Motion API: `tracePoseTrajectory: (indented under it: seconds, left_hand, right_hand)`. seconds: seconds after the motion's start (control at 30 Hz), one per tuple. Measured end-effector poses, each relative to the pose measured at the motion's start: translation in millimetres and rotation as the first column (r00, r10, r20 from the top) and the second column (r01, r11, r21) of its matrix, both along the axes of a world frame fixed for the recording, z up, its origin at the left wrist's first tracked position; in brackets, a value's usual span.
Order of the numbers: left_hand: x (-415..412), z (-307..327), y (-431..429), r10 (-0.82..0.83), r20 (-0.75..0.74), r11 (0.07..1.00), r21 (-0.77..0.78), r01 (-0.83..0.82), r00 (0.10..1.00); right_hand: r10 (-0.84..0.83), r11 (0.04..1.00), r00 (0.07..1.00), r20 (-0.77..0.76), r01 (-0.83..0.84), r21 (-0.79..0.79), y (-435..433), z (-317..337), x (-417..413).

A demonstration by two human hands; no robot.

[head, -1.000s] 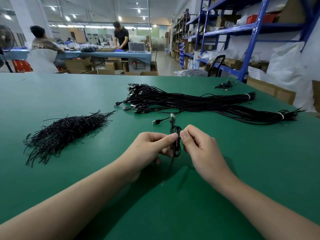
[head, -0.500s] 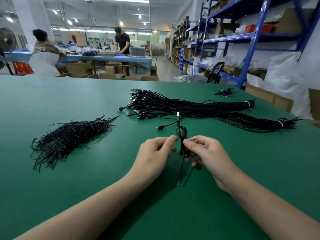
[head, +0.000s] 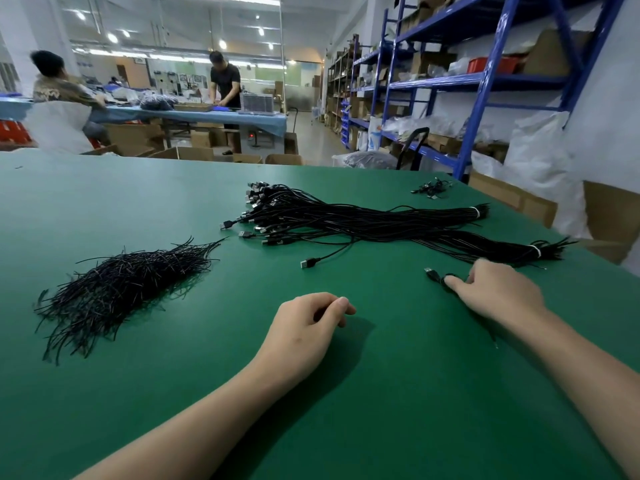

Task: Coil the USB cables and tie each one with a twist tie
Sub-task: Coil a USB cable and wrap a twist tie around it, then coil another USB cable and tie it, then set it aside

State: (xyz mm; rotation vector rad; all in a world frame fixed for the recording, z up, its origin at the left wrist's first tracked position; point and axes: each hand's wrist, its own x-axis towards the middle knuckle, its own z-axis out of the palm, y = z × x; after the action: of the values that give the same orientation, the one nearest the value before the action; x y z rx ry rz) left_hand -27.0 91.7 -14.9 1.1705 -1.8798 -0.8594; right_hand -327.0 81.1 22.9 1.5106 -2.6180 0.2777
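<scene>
1. Head view: the right hand point(head: 498, 292) lies palm down on the right side of the green table point(head: 207, 393). Its thumb and curled fingers grip a coiled USB cable point(head: 439, 278).
2. Most of the coil is hidden under the hand. Its USB plug sticks out to the left of the thumb and lies on the table.
3. The left hand point(head: 308, 327) is near the middle of the table, well apart from the right one. Its fingers are loosely curled, the thumb lies against the index finger, and it holds nothing that can be seen.
4. A heap of black twist ties point(head: 121, 285) lies on the left of the table, away from both hands.
5. Beyond the hands, a large bundle of uncoiled USB cables point(head: 346, 220) stretches across the table. The plugs fan out at its left end, and white bands point(head: 477, 212) bind the right ends.
6. One loose plug point(head: 310, 263) trails out of that bundle towards the hands and touches neither.
7. A small cluster of black cables point(head: 433, 188) sits near the far right edge of the table; whether they are tied cannot be told.
8. Blue shelving point(head: 485, 81) with boxes stands behind the table on the right.
</scene>
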Motion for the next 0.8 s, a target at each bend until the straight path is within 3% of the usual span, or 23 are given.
tracePoseTrajectory:
  seconds: [0.07, 0.17, 0.27, 0.37, 0.4, 0.47, 0.53, 0.63, 0.8]
  left_hand:
    - [0, -1, -1, -0.004, 0.015, 1.0, 0.0, 0.004, 1.0]
    - [0, -2, -1, -0.022, 0.045, 1.0, 0.0, 0.022, 0.999]
    - [1, -4, -1, -0.045, 0.084, 0.999, -0.009, 0.046, 0.996]
    - [1, -4, -1, -0.063, 0.102, 0.998, -0.009, 0.064, 0.993]
    - [1, -4, -1, -0.067, 0.102, 0.998, -0.007, 0.068, 0.993]
    - [1, -4, -2, -0.072, 0.098, 0.997, 0.0, 0.072, 0.993]
    - [0, -3, -2, -0.077, 0.1, 0.997, 0.002, 0.077, 0.992]
    - [-1, -2, -2, -0.077, 0.097, 0.997, 0.01, 0.077, 0.992]
    - [0, -1, 0, -0.079, 0.073, 0.997, 0.024, 0.077, 0.994]
  right_hand:
    - [0.056, 0.998, 0.989, -0.139, -0.06, -0.026, -3, 1, 9]
    - [0.185, 0.979, 0.94, -0.286, -0.153, 0.132, -10, -6, 33]
    - [0.244, 0.945, 0.908, -0.341, -0.143, 0.293, -19, -20, 46]
    - [0.197, 0.944, 0.916, -0.348, -0.081, 0.32, -27, -20, 42]
    - [0.19, 0.943, 0.933, -0.306, -0.087, 0.32, -29, -18, 38]
    - [0.21, 0.943, 0.974, -0.081, -0.18, 0.279, -31, -14, 31]
    - [0.249, 0.945, 0.962, 0.112, -0.267, 0.19, -31, -13, 28]
    - [0.287, 0.935, 0.928, 0.237, -0.325, 0.144, -30, -19, 34]
    - [0.304, 0.935, 0.908, 0.287, -0.342, 0.091, -31, -30, 39]
